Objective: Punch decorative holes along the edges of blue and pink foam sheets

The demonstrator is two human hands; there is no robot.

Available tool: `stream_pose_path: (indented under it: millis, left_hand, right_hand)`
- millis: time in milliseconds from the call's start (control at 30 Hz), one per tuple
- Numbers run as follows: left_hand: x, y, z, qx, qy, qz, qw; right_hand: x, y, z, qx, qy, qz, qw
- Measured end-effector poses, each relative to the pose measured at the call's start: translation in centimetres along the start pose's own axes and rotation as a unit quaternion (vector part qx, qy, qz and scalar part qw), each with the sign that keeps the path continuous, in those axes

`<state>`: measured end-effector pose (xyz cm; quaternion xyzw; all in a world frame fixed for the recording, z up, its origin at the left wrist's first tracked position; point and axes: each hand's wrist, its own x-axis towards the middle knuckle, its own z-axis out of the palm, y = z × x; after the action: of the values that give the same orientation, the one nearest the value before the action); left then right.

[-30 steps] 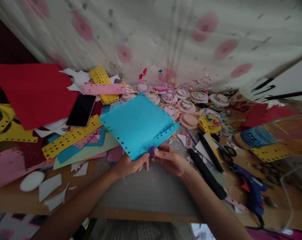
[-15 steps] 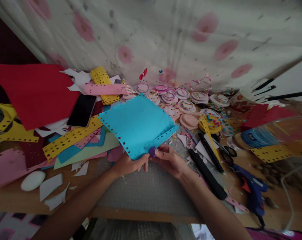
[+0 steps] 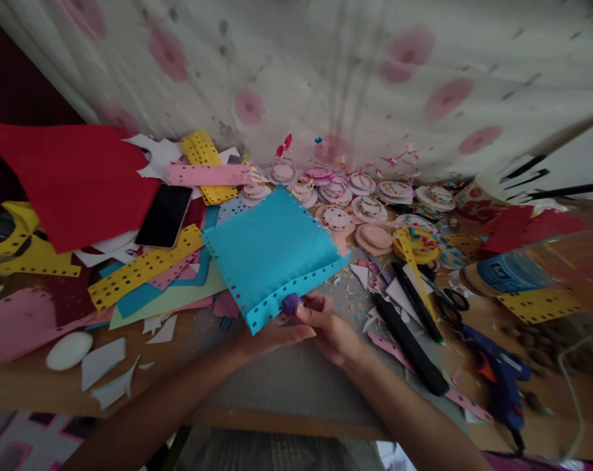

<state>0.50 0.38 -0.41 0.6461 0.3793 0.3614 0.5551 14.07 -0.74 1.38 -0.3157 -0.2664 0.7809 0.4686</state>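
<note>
Hands together at lower centre: right hand (image 3: 333, 327) pinches punch (image 3: 291, 304) at near edge of blue sheet (image 3: 276, 248), frame centre; left hand (image 3: 271, 337) beneath, grip unclear; cluttered desk (image 3: 144, 386), floral curtain (image 3: 296, 72) across top.

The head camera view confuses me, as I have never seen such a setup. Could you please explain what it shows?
There is no machine here: you see a person's bare hands. One camera worn on the head looks forward and down at them.

The right hand holds a small purple object at the near edge of a blue sheet with punched holes. The left hand is at that edge too, its grip partly hidden.

On the wooden table lie a phone, red paper, a yellow strip, and, to the right, scissors and a blue glue gun.
</note>
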Motion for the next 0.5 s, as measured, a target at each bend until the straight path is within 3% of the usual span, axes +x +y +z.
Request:
stream_pose_path:
  millis: [100,267,367,500]
  left_hand:
    - [0.0,0.4,1.0,0.008,0.066,-0.011,0.998]
    - [0.2,1.9,0.7,0.137,0.141,0.059,0.979]
    - [0.2,1.8,0.3,0.21,0.156,0.071,0.963]
    - [0.2,0.6,0.4,0.227,0.139,0.073,0.961]
  right_hand:
    - [0.1,0.8,0.2,0.004,0.02,-0.005,1.0]
    - [0.2,1.1,0.5,0.009,0.03,-0.006,1.0]
    - [0.2,1.1,0.9,0.003,0.039,-0.012,0.999]
    - [0.3,1.4,0.8,0.0,0.053,-0.014,0.998]
